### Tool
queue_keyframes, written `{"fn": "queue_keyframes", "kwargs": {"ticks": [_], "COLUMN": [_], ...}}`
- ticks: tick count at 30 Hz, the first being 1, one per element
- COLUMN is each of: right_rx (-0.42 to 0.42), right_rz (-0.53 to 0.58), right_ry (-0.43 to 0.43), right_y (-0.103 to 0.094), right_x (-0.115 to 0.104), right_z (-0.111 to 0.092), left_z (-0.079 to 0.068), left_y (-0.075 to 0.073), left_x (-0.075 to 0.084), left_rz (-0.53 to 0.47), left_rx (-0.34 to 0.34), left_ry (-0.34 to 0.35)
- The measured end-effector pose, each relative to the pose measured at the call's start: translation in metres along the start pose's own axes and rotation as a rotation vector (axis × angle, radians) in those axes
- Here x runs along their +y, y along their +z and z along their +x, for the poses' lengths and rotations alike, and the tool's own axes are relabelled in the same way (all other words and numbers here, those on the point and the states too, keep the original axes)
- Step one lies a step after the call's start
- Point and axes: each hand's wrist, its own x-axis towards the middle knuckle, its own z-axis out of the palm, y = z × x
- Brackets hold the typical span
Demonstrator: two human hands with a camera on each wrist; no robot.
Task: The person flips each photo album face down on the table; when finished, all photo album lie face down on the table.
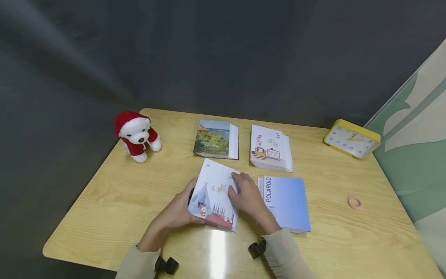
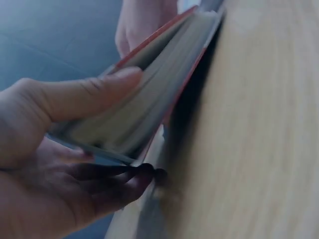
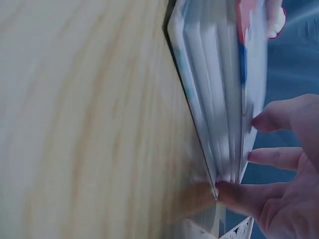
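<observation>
A white photo album (image 1: 217, 193) with a tent drawn on its cover is tilted between both hands at the middle of the table. My left hand (image 1: 182, 207) grips its left side; in the left wrist view the thumb (image 2: 94, 94) lies along the page edges, with fingers beneath. On the right side my right hand (image 1: 248, 193) holds it, with fingertips on the cover. Its lower finger (image 3: 249, 196) reaches the bottom edge in the right wrist view. The page block (image 3: 209, 94) is slightly fanned.
Behind lie a landscape-cover album (image 1: 212, 139) and a white room-drawing album (image 1: 268, 149). A blue POLAROID album (image 1: 287, 203) lies close by the right forearm. A plush bear (image 1: 136, 133), a yellow clock (image 1: 352, 138) and a pink ring (image 1: 355, 202) are farther out.
</observation>
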Motion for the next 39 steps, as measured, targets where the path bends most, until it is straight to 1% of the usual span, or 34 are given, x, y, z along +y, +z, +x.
{"fn": "queue_keyframes", "kwargs": {"ticks": [3,7,10,12,15,17,19,23,26,28,30,32,34,37,39], "right_rx": [0.051,0.063,0.058,0.063,0.073,0.073,0.069,0.076,0.089,0.094,0.103,0.109,0.110,0.111,0.114], "right_rz": [0.060,0.113,0.127,0.131,0.163,0.240,0.348,0.548,0.629,0.680,0.697,0.710,0.720,0.738,0.746], "right_ry": [0.005,0.017,0.031,0.029,0.004,-0.014,-0.019,-0.037,-0.041,-0.012,0.027,0.059,0.081,0.106,0.123], "right_y": [-0.001,-0.001,0.000,0.000,-0.001,-0.001,-0.003,-0.012,-0.023,-0.029,-0.034,-0.037,-0.038,-0.037,-0.037], "right_x": [0.001,-0.001,-0.005,-0.008,-0.013,-0.016,-0.019,-0.029,-0.037,-0.041,-0.043,-0.043,-0.042,-0.040,-0.039], "right_z": [0.000,0.000,0.000,0.000,0.000,-0.001,-0.001,-0.003,-0.002,-0.003,-0.004,-0.005,-0.005,-0.005,-0.005], "left_z": [0.005,0.005,0.003,0.001,-0.002,-0.004,-0.005,-0.001,0.003,0.006,0.008,0.009,0.010,0.009,0.010], "left_y": [-0.003,-0.006,-0.007,-0.008,-0.009,-0.010,-0.010,-0.006,0.001,0.006,0.011,0.016,0.019,0.025,0.031], "left_x": [0.004,0.006,0.008,0.010,0.016,0.022,0.029,0.042,0.048,0.050,0.051,0.050,0.048,0.040,0.033], "left_rz": [-0.151,-0.345,-0.416,-0.411,-0.369,-0.315,-0.264,-0.144,-0.089,-0.079,-0.093,-0.114,-0.145,-0.194,-0.210], "left_rx": [-0.020,-0.043,-0.046,-0.036,-0.004,0.025,0.047,0.079,0.090,0.082,0.064,0.042,0.021,-0.012,-0.051], "left_ry": [0.042,0.082,0.120,0.146,0.181,0.201,0.221,0.259,0.276,0.276,0.276,0.260,0.226,0.144,0.092]}}
